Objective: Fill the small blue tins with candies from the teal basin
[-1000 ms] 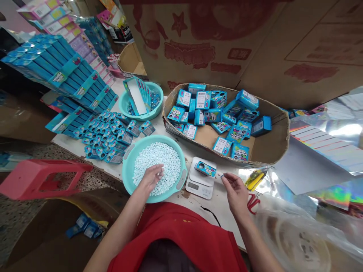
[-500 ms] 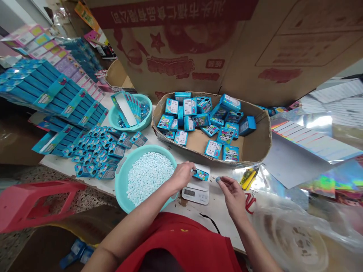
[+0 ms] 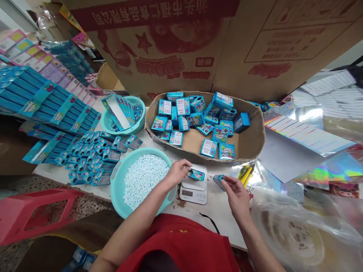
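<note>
A white digital scale (image 3: pixel 193 195) stands on the table in front of me, with a small blue candy box (image 3: pixel 197 174) lying on its plate. My left hand (image 3: pixel 178 173) is closed in a pinch at the box's left end, by its round opening; what the fingertips hold, if anything, is hidden. To the right of the scale, my right hand (image 3: pixel 236 192) pinches a small flat blue piece (image 3: pixel 219 181) between thumb and fingers; its exact kind is unclear. Left of the scale, a turquoise basin (image 3: pixel 115 196) holds many small pale candies (image 3: pixel 144 175).
Behind the scale sits a cut-down cardboard box (image 3: pixel 244 145) of blue candy boxes. More small boxes (image 3: pixel 90 156) are heaped at the left, below stacked blue cartons (image 3: pixel 42 98). A smaller basin (image 3: pixel 133 130) stands behind. A yellow cutter (image 3: pixel 248 174) and plastic bags (image 3: pixel 286 234) lie right.
The view has shifted slightly. My left fingertips have drawn back a little from the box on the scale. More of the flat blue piece shows at my right hand.
</note>
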The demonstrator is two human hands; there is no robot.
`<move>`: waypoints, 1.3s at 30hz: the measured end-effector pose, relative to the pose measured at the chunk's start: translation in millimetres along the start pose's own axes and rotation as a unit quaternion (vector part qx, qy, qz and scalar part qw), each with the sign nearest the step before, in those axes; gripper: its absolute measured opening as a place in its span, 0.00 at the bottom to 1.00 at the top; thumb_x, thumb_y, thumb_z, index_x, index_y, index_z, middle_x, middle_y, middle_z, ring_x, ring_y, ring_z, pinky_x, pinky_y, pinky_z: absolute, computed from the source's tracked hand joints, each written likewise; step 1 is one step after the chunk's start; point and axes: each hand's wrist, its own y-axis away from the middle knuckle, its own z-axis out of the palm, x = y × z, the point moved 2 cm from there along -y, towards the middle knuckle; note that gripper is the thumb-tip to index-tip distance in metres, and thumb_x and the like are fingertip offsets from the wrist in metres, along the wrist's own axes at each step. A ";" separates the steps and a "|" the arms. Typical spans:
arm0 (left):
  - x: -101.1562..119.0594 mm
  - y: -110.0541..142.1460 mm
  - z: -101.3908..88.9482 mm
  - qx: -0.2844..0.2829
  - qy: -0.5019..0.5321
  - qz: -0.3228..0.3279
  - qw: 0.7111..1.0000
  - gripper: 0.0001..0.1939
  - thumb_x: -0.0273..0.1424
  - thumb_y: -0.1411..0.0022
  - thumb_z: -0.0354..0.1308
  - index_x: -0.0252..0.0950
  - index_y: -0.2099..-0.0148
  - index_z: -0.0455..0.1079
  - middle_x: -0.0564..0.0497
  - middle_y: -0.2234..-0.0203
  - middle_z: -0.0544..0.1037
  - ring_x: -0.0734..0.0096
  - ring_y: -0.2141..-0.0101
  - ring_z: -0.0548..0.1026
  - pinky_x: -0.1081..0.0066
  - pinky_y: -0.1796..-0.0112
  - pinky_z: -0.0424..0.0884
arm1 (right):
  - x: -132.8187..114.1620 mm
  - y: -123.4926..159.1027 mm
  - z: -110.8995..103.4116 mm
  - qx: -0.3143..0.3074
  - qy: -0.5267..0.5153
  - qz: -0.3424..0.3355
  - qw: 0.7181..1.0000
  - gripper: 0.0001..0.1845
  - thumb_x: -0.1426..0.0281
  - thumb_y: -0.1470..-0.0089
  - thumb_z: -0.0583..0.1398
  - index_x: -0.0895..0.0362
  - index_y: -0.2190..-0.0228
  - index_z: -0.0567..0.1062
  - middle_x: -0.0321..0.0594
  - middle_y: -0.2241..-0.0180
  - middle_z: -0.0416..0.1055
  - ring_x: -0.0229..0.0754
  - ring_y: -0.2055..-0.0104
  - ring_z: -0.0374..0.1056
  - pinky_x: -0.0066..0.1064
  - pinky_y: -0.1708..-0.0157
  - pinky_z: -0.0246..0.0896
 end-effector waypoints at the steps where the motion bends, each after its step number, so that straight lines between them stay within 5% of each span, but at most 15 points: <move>1: -2.1 0.8 -2.7 0.003 0.045 -0.038 0.998 0.05 0.27 0.49 0.55 0.37 0.68 0.71 0.53 0.78 0.70 0.74 0.79 0.66 0.74 0.75 0.60 | -1.7 -0.1 -2.1 0.007 0.003 0.000 1.000 0.23 0.54 0.62 0.68 0.56 0.67 0.73 0.43 0.67 0.75 0.47 0.63 0.72 0.44 0.57 0.66; 3: -6.6 3.7 -6.4 0.010 0.063 -0.056 0.996 0.06 0.32 0.46 0.55 0.37 0.68 0.71 0.54 0.79 0.69 0.74 0.79 0.65 0.74 0.76 0.58 | -5.0 -0.7 -8.5 0.029 0.024 -0.006 0.999 0.24 0.53 0.62 0.67 0.56 0.66 0.73 0.43 0.66 0.75 0.47 0.63 0.71 0.43 0.58 0.66; 7: -17.9 11.8 2.9 0.034 -0.146 0.069 0.986 0.04 0.29 0.51 0.63 0.40 0.74 0.70 0.54 0.81 0.67 0.69 0.75 0.68 0.74 0.71 0.59 | -5.0 -5.2 -23.8 0.074 0.172 -0.048 0.981 0.30 0.47 0.60 0.63 0.57 0.62 0.73 0.48 0.61 0.73 0.50 0.62 0.69 0.43 0.62 0.64; 10: -23.6 16.7 15.1 0.056 -0.249 0.137 0.957 0.09 0.23 0.51 0.62 0.39 0.78 0.67 0.53 0.82 0.66 0.68 0.75 0.68 0.73 0.71 0.60 | 6.5 -11.0 -29.0 0.038 0.339 -0.099 0.935 0.40 0.40 0.67 0.61 0.59 0.61 0.73 0.52 0.62 0.71 0.58 0.62 0.67 0.48 0.62 0.62; 13: -18.9 25.6 3.6 0.086 -0.272 0.157 0.946 0.07 0.26 0.47 0.60 0.40 0.76 0.70 0.52 0.80 0.70 0.68 0.74 0.70 0.73 0.70 0.61 | 23.1 -15.7 -31.5 -0.017 0.405 -0.063 0.912 0.38 0.37 0.70 0.58 0.57 0.69 0.74 0.51 0.69 0.72 0.62 0.65 0.67 0.48 0.68 0.62; 16: -4.1 51.1 -45.8 0.191 -0.271 0.185 0.925 0.04 0.31 0.44 0.58 0.42 0.70 0.74 0.52 0.72 0.77 0.68 0.70 0.73 0.72 0.66 0.65 | 25.2 -14.9 -33.0 -0.019 0.415 -0.016 0.910 0.34 0.39 0.66 0.57 0.55 0.69 0.74 0.48 0.69 0.73 0.59 0.67 0.68 0.44 0.71 0.62; 19: 10.1 85.8 -124.1 0.351 -0.285 0.197 0.870 0.09 0.37 0.43 0.56 0.40 0.66 0.75 0.51 0.69 0.79 0.68 0.67 0.74 0.71 0.63 0.66 | 9.5 -11.0 -22.7 -0.028 0.383 -0.062 0.921 0.34 0.41 0.64 0.59 0.55 0.66 0.74 0.45 0.67 0.73 0.55 0.66 0.68 0.42 0.68 0.63; 22: 7.6 104.1 -205.1 0.489 -0.347 0.076 0.796 0.11 0.39 0.45 0.57 0.39 0.64 0.76 0.51 0.71 0.79 0.66 0.69 0.74 0.70 0.65 0.66 | -5.5 -8.5 4.6 -0.081 0.322 -0.167 0.928 0.31 0.43 0.60 0.60 0.55 0.65 0.74 0.43 0.67 0.72 0.51 0.65 0.68 0.39 0.64 0.64; 24: -6.5 100.7 -245.7 0.525 -0.387 -0.030 0.757 0.15 0.40 0.45 0.56 0.37 0.61 0.76 0.48 0.71 0.79 0.62 0.69 0.73 0.68 0.66 0.65 | -6.3 -9.0 27.1 -0.128 0.294 -0.213 0.923 0.27 0.46 0.56 0.60 0.55 0.64 0.73 0.42 0.66 0.72 0.49 0.65 0.69 0.37 0.63 0.64; 27: -40.3 77.8 -277.5 0.484 -0.421 -0.134 0.756 0.19 0.41 0.44 0.54 0.35 0.57 0.76 0.43 0.68 0.79 0.55 0.66 0.73 0.66 0.67 0.63 | 3.3 -12.3 55.2 -0.172 0.276 -0.240 0.915 0.24 0.48 0.52 0.59 0.54 0.63 0.73 0.42 0.67 0.72 0.48 0.64 0.69 0.37 0.63 0.65; 32: -80.9 45.3 -288.7 0.407 -0.414 -0.181 0.793 0.19 0.39 0.44 0.55 0.35 0.55 0.75 0.41 0.66 0.79 0.54 0.66 0.73 0.66 0.69 0.63 | 13.1 -12.5 67.9 -0.183 0.264 -0.239 0.916 0.27 0.48 0.53 0.61 0.55 0.60 0.72 0.45 0.62 0.71 0.50 0.59 0.68 0.42 0.59 0.66; 35: -81.0 45.7 -286.1 0.419 -0.427 -0.184 0.780 0.19 0.40 0.42 0.53 0.36 0.53 0.73 0.42 0.67 0.78 0.55 0.66 0.73 0.67 0.69 0.61 | 8.9 -8.0 57.0 -0.154 0.247 -0.217 0.932 0.32 0.49 0.54 0.63 0.55 0.53 0.68 0.48 0.56 0.68 0.51 0.55 0.67 0.45 0.57 0.66; 39: -76.9 54.0 -235.1 0.400 -0.481 -0.125 0.770 0.19 0.41 0.36 0.45 0.37 0.55 0.72 0.44 0.69 0.77 0.59 0.67 0.72 0.68 0.68 0.61 | 4.7 -2.5 37.6 -0.073 0.214 -0.166 0.960 0.26 0.53 0.48 0.58 0.56 0.53 0.67 0.49 0.56 0.67 0.48 0.58 0.68 0.45 0.59 0.67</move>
